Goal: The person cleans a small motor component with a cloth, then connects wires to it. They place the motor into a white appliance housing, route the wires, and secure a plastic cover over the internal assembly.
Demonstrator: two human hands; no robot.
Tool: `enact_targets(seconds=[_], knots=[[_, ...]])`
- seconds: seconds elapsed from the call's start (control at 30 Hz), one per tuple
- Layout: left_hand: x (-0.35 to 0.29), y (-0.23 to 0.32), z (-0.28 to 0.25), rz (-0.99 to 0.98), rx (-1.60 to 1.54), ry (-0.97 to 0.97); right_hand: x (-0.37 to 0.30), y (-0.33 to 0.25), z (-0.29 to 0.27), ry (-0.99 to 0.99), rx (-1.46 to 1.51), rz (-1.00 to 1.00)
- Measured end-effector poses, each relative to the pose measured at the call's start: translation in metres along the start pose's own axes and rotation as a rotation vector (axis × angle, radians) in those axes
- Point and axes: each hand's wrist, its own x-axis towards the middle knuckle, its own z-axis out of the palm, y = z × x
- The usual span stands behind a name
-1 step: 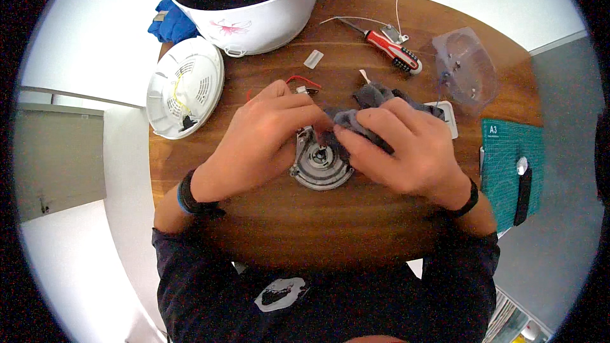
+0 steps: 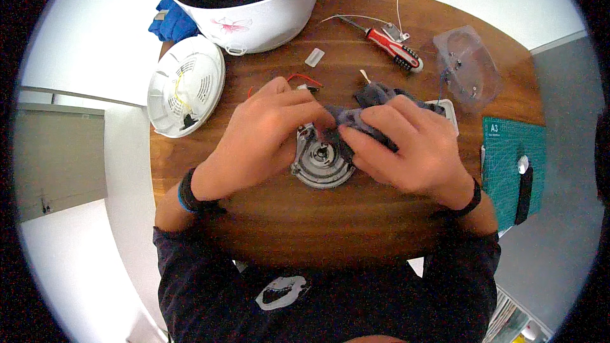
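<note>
Head view: my left hand is curled, its fingers bent down close together at the upper left edge of a round metal part; whether they grip it I cannot tell. That part lies near the middle of the tabletop, silver-grey, with concentric rings, dark marks and a small hub. My right hand has thumb and forefinger nearly together on a bunched dark grey cloth, over the part's upper right edge. Left to right, a beige panel stands beyond the brown wood-grain surface, which carries a white round cover, a white pot, a red-and-black screwdriver and a clear plastic tray; a green mat lies at its right edge. The metal part's ringed face points up; being round, it shows me no clear long axis. The cloth runs roughly left to right.
</note>
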Motion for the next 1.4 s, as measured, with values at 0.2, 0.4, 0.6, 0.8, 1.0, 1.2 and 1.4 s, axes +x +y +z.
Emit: enact_targets(seconds=[0.2, 0.4, 0.6, 0.8, 1.0, 1.2, 1.4], knots=[[0.000, 0.001, -0.003, -0.022, -0.039, -0.002, 0.005, -0.004, -0.047, -0.252, 0.268, -0.022], [0.000, 0.006, 0.002, 0.032, -0.063, 0.047, -0.001, -0.016, -0.044, -0.537, 0.543, -0.124], [0.001, 0.015, -0.004, 0.057, -0.025, 0.046, -0.012, -0.022, -0.027, -0.644, 0.526, -0.113], [-0.001, 0.014, 0.009, 0.120, -0.064, 0.032, -0.023, -0.029, -0.011, -0.663, 0.535, -0.088], [-0.006, 0.015, 0.016, 0.116, -0.052, 0.043, -0.045, -0.039, 0.017, -0.885, 0.487, -0.090], [-0.008, 0.019, 0.021, 0.104, -0.093, 0.001, -0.051, -0.037, 0.027, -0.821, 0.508, -0.088], [-0.004, 0.026, 0.011, 0.081, -0.054, -0.001, -0.052, -0.034, 0.032, -0.795, 0.516, -0.069]])
